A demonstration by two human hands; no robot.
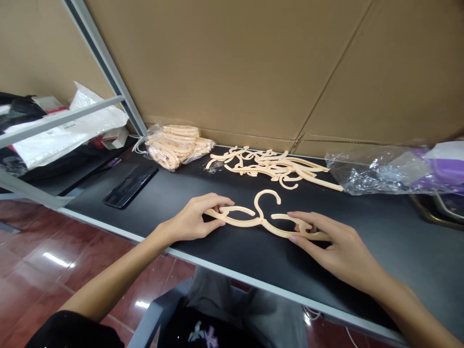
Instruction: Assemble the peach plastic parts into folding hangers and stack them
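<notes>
A cream plastic hanger (259,216) lies flat on the black tabletop (232,256), its hook pointing away from me. My left hand (194,220) pinches the hanger's left arm between thumb and fingers. My right hand (331,241) grips the right arm the same way, fingers closed around the end. Both hands rest on the table surface.
A loose pile of hangers (271,166) lies behind, by the cardboard wall. A clear bag of hangers (176,144) sits at the back left, a dark phone (131,185) near it. Crumpled plastic wrap (377,169) and a purple item (447,171) lie at the right.
</notes>
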